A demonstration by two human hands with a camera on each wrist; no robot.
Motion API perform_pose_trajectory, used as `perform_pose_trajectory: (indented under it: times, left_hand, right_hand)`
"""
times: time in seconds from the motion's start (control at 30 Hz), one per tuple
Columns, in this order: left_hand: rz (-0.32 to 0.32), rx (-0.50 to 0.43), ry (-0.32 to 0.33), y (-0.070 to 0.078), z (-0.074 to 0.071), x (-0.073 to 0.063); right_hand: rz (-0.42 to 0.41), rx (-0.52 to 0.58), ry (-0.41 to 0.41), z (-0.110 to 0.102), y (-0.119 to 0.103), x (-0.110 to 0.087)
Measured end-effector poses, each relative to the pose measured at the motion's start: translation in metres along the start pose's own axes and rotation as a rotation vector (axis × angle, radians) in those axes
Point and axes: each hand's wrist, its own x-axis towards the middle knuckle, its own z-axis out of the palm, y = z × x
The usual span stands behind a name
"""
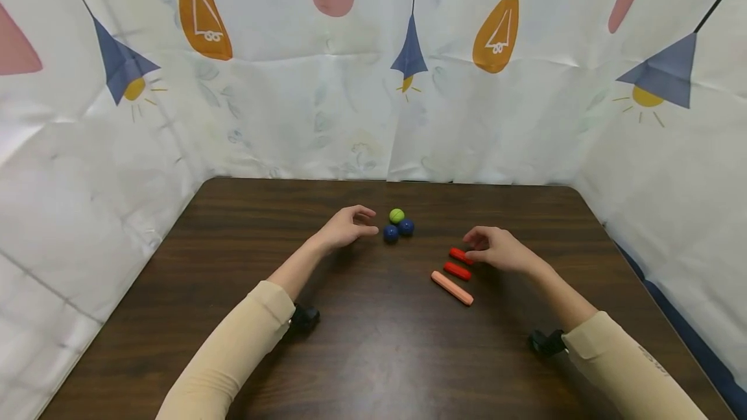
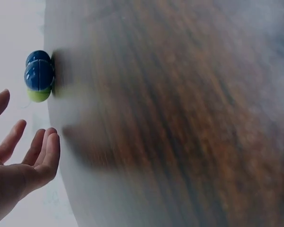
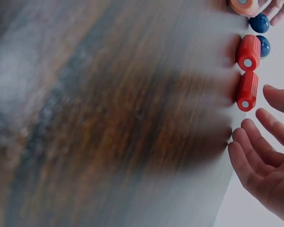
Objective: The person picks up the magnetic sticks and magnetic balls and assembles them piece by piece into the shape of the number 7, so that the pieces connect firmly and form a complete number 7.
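The far red rod (image 1: 460, 255) lay on the worktop (image 1: 350, 355), right of centre, with the near red rod (image 1: 458, 271) just beside it and the longer peach rod (image 1: 452, 288) next in the row, all three slanting the same way (the red ones showed a pale dot on the end in the right wrist view). The right hand (image 1: 498, 248) hung over the right end of the far red rod, fingers parted and gently bent; it gripped nothing, and the right wrist view showed a gap between thumb and rod.

Farther off and to the left, a green ball (image 1: 397, 216) and two blue balls (image 1: 390, 234) sat in a tight cluster. The left hand (image 1: 349, 227) was just left of them, thumb and fingers spread in a loose curve, with nothing in its hold.

Both forearms wore cream sleeves (image 1: 233, 349), with a dark device at each wrist. Beyond the worktop hung white cloth (image 1: 280, 115) printed with lamps and orange bulbs (image 1: 205, 21).
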Motion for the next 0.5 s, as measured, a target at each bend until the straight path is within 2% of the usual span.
perform_pose_trajectory:
  times: [0.27, 0.5]
  left_hand:
    - [0.019, 0.017, -0.001, 0.003, 0.011, 0.007]
    - [0.006, 0.053, 0.033, 0.008, 0.020, 0.010]
  right_hand:
    - [0.002, 0.003, -0.016, 0.002, -0.001, 0.003]
    - [0.001, 0.003, -0.033, 0.003, -0.001, 0.007]
